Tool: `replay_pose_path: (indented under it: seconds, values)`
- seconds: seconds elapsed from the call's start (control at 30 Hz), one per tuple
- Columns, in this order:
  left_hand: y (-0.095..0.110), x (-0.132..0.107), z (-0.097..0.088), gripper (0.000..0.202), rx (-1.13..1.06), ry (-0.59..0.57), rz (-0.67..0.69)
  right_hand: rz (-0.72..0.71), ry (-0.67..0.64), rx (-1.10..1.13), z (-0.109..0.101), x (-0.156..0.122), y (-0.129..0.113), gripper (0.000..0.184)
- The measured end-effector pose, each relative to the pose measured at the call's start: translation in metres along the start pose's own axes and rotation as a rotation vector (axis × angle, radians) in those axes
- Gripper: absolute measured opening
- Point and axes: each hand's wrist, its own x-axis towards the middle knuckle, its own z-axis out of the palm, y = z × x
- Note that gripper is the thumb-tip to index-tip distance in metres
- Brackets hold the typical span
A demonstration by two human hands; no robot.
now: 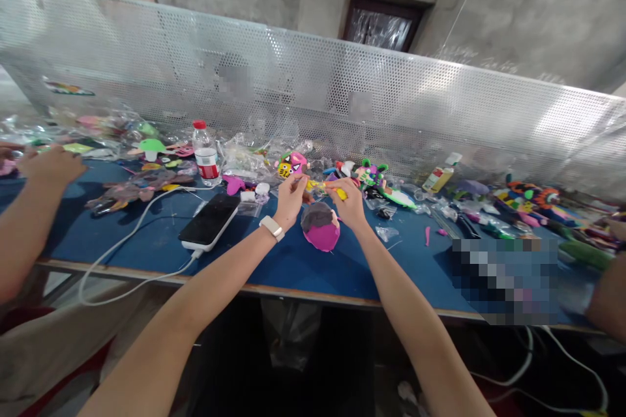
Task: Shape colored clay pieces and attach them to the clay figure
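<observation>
My left hand (290, 197) is raised over the blue table (293, 260), its fingers pinched on a small piece too small to name. My right hand (346, 202) is closed on a small yellow foam piece (341, 193). The two hands nearly meet above a round pink and grey foam head (320, 226) lying on the table between my wrists. A white watch band sits on my left wrist.
A phone (209, 221) on a white power bank with a cable lies left of my hands. A water bottle (206, 154), plastic bags and coloured foam toys (372, 176) line the perforated metal screen (342, 98). Another person's arm (29, 208) reaches in at left, another at far right.
</observation>
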Motion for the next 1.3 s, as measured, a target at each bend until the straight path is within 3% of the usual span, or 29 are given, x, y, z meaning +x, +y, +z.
replay_pose_path:
  seconds: [0.17, 0.47, 0.6, 1.3]
  values:
    - [-0.002, 0.004, -0.005, 0.041, 0.024, 0.079, 0.015, -0.007, 0.021, -0.016, -0.001, 0.001, -0.002, 0.020]
    - [-0.002, 0.006, -0.007, 0.042, -0.019, 0.029, -0.024, 0.049, 0.103, -0.076, -0.003, 0.002, -0.006, 0.021]
    - [-0.007, 0.006, -0.006, 0.041, -0.019, 0.006, -0.046, 0.051, 0.088, -0.067, -0.002, 0.001, -0.006, 0.024]
    - [-0.007, 0.011, -0.008, 0.029, 0.022, 0.060, 0.091, 0.173, 0.019, -0.008, 0.002, -0.001, 0.000, 0.034]
